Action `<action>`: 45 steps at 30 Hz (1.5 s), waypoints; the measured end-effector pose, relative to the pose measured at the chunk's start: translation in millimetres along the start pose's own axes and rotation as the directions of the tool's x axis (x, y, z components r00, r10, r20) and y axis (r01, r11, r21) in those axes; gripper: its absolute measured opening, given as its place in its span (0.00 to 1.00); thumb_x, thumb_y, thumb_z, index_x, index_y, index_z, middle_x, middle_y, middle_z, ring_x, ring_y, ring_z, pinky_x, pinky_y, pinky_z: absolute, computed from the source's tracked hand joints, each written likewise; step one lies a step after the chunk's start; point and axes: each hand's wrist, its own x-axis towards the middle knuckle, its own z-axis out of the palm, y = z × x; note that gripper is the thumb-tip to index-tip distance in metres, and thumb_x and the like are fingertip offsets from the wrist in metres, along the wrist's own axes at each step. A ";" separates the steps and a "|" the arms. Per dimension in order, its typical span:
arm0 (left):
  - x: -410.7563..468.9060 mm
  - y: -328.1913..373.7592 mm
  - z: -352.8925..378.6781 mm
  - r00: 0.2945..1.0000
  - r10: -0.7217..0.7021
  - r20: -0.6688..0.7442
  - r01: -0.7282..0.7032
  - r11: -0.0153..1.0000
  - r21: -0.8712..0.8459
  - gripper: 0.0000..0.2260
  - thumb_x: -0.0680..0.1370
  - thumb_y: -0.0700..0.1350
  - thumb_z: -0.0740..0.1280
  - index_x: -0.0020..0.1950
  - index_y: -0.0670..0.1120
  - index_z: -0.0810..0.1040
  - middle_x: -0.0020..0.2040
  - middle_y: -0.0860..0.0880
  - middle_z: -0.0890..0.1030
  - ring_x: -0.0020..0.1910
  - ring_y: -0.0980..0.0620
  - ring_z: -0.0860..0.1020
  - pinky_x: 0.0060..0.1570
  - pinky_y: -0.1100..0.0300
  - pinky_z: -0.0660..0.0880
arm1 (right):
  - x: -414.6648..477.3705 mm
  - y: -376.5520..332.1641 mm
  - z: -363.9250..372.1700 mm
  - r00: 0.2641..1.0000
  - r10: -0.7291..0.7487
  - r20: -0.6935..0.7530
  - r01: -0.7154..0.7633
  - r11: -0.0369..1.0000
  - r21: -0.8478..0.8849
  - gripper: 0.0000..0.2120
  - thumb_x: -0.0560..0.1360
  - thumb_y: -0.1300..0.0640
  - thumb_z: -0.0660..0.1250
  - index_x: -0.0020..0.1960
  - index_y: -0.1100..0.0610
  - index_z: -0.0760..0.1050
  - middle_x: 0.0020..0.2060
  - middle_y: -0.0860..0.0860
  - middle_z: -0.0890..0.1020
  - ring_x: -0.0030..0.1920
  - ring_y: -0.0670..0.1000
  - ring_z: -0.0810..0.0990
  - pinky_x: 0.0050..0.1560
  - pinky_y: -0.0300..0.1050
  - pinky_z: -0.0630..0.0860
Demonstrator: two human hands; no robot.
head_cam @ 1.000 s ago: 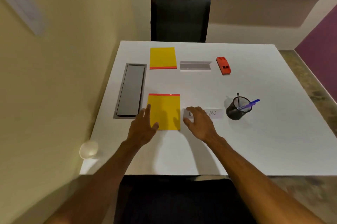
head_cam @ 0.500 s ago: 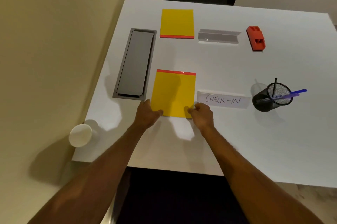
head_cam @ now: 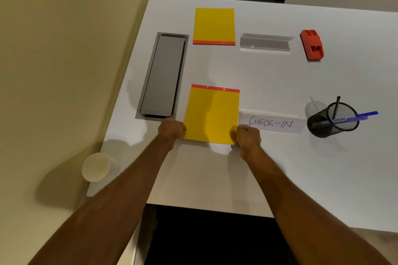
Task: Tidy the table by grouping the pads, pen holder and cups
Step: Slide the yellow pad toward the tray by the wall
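Both hands grip the near pad (head_cam: 212, 115) at its 2 near corners: left hand (head_cam: 171, 130) on the left corner, right hand (head_cam: 247, 136) on the right. It lies flat mid-table, near edge perhaps just lifted. Next, I judge, carry it to the far pad (head_cam: 214, 25). The mesh holder (head_cam: 331, 121) holds 2 pens; the cup (head_cam: 95, 167) looks empty.

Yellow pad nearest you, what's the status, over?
Left hand and right hand pinch near pad at its bottom corners. Check-in sign touches its right edge.
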 end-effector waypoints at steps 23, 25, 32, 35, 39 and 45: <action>2.0 -11.7 -157.9 0.935 0.133 -0.329 -0.012 0.938 0.345 0.06 0.72 0.33 0.67 0.40 0.44 0.76 0.49 0.39 0.79 0.50 0.41 0.80 0.46 0.55 0.76 | -61.6 -24.9 143.2 0.922 -0.186 0.340 0.217 0.975 -0.054 0.19 0.69 0.72 0.70 0.53 0.52 0.80 0.38 0.58 0.83 0.38 0.56 0.83 0.50 0.61 0.82; 4.8 -18.7 -160.0 0.952 0.125 -0.280 0.006 0.906 0.424 0.08 0.72 0.36 0.68 0.51 0.42 0.76 0.57 0.38 0.78 0.54 0.41 0.78 0.49 0.54 0.75 | -63.4 -21.3 157.5 0.919 -0.162 0.358 0.204 0.975 -0.082 0.19 0.70 0.72 0.71 0.55 0.54 0.80 0.41 0.59 0.84 0.40 0.56 0.83 0.50 0.61 0.83; 19.0 -30.3 -159.6 0.972 0.156 -0.176 -0.054 0.877 0.478 0.11 0.72 0.39 0.71 0.39 0.44 0.68 0.46 0.43 0.74 0.40 0.46 0.75 0.38 0.57 0.68 | -57.9 -12.1 181.0 0.929 -0.212 0.303 0.273 0.946 -0.176 0.17 0.72 0.70 0.69 0.49 0.48 0.77 0.51 0.56 0.83 0.49 0.59 0.83 0.51 0.61 0.82; 24.0 -30.6 -159.3 0.978 0.143 -0.150 -0.041 0.844 0.535 0.14 0.72 0.41 0.71 0.54 0.38 0.74 0.58 0.38 0.75 0.53 0.40 0.77 0.48 0.52 0.74 | -60.4 -11.1 186.5 0.902 -0.306 0.304 0.391 0.877 -0.280 0.15 0.71 0.69 0.70 0.52 0.52 0.78 0.50 0.54 0.82 0.53 0.60 0.82 0.53 0.59 0.81; 27.0 -31.2 -150.9 0.984 0.163 -0.076 -0.069 0.734 0.676 0.31 0.73 0.47 0.74 0.71 0.41 0.65 0.70 0.36 0.64 0.68 0.35 0.66 0.61 0.48 0.69 | -69.0 -3.9 192.3 0.851 -0.460 0.253 0.525 0.755 -0.394 0.13 0.71 0.68 0.68 0.53 0.59 0.79 0.50 0.55 0.84 0.48 0.56 0.81 0.42 0.43 0.73; 31.4 -36.0 -145.6 0.973 0.212 -0.086 -0.086 0.686 0.722 0.34 0.71 0.51 0.76 0.72 0.43 0.65 0.69 0.39 0.65 0.69 0.38 0.64 0.59 0.46 0.71 | -72.2 1.8 196.9 0.812 -0.517 0.272 0.583 0.695 -0.421 0.09 0.71 0.70 0.65 0.48 0.61 0.78 0.44 0.55 0.82 0.40 0.52 0.76 0.39 0.43 0.72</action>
